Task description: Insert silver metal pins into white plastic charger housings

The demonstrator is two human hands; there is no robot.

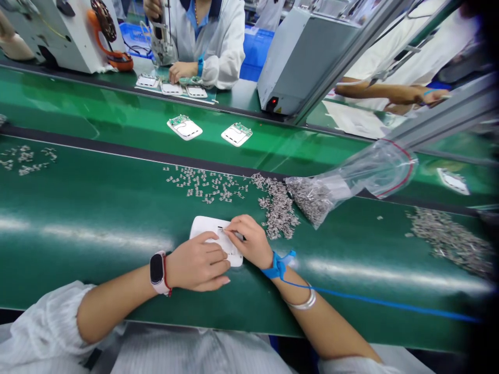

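A white plastic casing with rounded corners lies on the green bench in front of me. My left hand rests over its near left part, fingers curled and holding it down. At a dark slot near the casing's far side, the thumb and forefinger of my right hand are pinched together on a small metal clip, mostly hidden by the fingertips. Just beyond the casing, small metal clips are spread out singly. A denser heap of clips sits to the right, by the mouth of a clear plastic bag of them.
A blue wrist-strap cord runs right from my right wrist. On the green conveyor beyond a dark rail lie two white casings with circuit boards. Opposite, a co-worker's hand is at more casings. Another clip pile lies far right.
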